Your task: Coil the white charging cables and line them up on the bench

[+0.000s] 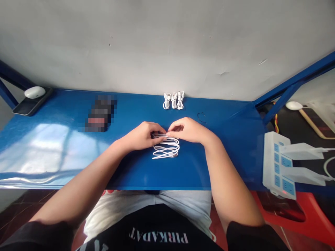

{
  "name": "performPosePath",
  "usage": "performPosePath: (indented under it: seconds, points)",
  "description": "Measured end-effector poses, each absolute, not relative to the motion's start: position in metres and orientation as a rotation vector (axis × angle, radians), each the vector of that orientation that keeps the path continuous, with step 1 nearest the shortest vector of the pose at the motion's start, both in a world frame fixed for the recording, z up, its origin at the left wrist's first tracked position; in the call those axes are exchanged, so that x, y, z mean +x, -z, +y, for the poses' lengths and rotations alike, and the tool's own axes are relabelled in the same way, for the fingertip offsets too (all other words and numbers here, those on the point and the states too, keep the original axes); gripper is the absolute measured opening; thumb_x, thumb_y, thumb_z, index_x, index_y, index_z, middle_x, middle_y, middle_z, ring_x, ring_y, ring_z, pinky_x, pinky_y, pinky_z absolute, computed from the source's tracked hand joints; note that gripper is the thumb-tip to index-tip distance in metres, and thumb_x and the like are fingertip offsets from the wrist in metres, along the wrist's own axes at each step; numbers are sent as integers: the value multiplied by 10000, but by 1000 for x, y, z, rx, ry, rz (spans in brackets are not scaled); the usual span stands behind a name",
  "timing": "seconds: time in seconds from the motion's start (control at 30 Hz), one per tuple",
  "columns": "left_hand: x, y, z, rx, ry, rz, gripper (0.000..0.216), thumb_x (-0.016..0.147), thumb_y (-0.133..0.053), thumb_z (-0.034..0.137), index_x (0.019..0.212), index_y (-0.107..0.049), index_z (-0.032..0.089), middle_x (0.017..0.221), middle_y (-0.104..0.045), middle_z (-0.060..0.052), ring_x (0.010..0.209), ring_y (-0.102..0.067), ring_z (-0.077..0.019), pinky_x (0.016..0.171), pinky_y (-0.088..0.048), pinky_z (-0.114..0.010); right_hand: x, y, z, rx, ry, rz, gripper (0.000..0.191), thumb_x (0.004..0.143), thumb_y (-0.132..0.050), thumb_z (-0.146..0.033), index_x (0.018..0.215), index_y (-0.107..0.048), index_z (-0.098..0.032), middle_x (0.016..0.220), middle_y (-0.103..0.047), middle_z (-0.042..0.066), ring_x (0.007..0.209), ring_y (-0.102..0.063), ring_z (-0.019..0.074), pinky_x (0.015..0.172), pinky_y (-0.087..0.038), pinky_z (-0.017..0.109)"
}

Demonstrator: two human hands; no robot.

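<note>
A loosely looped white cable lies on the blue table in front of me. My left hand and my right hand meet over its far end, and both pinch the cable's upper loops between thumb and fingers. Three white cables, each coiled and tied into a small bundle, lie side by side at the back of the table near the wall. A small dark wire tie rests on the table just beyond my right hand.
A blurred dark object lies at the back left. A white round device on a dark tray sits in the far left corner. A white power strip with plugged adapters is at the right.
</note>
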State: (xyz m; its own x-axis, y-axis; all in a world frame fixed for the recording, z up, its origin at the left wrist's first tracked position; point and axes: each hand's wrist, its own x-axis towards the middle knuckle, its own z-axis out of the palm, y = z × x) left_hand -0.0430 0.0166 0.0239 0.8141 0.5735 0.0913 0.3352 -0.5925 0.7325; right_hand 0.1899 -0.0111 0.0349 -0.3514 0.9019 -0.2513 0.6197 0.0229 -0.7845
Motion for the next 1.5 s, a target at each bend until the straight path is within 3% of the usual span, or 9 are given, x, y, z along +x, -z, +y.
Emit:
performPosePath:
  seconds: [0.17,0.43,0.63,0.73,0.9,1.23,1.4,1.5]
  points:
    - [-43,-19,18,2259,-482,692,270,945,-617,383,1062,-754,183,1051,-755,-77,900,-685,-183,785,-517,-295,190,-29,-9,-1551,-1191,-1878,213,821,-735,-386,960,-790,-234,903,-776,45,810,-702,211,686,-565,325]
    - [-46,-16,22,2208,-487,686,379,869,-712,489,1099,-756,191,1096,-756,-88,941,-694,-206,792,-534,-310,198,-15,4,-1573,-548,-1703,137,864,-657,-293,873,-764,-207,968,-754,58,878,-687,225,836,-558,377]
    - [-47,-15,23,2213,-457,682,340,878,-703,444,1106,-762,198,1079,-762,-89,922,-702,-211,792,-539,-319,206,4,17,-1735,-199,-1641,305,851,-667,-251,1143,-752,-229,1254,-658,115,1197,-573,331,1047,-465,514]
    - [-45,-16,22,2223,-464,673,309,885,-698,414,1096,-766,198,1064,-764,-82,909,-699,-200,785,-533,-309,201,7,19,-1762,-197,-1656,271,837,-701,-283,1094,-775,-241,1259,-640,118,1212,-549,344,1058,-448,526]
    - [-44,-14,22,2216,-520,708,251,899,-680,375,1043,-771,192,1010,-766,-74,863,-690,-186,765,-522,-302,190,0,13,-1571,-386,-1750,110,854,-682,-295,822,-759,-223,936,-709,57,939,-657,242,950,-517,414]
    - [-45,-15,21,2212,-501,603,258,914,-676,378,1087,-762,207,1058,-757,-83,930,-696,-194,810,-529,-309,190,1,12,-1521,-427,-1751,114,856,-674,-294,886,-759,-224,974,-726,57,941,-679,233,911,-546,400]
    - [-42,-9,20,2214,-522,558,260,907,-698,366,1082,-752,182,1062,-745,-97,937,-689,-197,837,-531,-325,197,7,18,-1609,-267,-1717,315,856,-657,-259,1156,-733,-202,1281,-663,125,1230,-588,291,1106,-450,473]
    - [-41,-10,19,2205,-546,560,282,902,-704,399,1076,-750,182,1082,-733,-106,962,-685,-203,843,-536,-328,201,13,23,-1775,-265,-1732,467,875,-629,-250,1342,-634,-232,1532,-505,127,1432,-411,363,1191,-261,659]
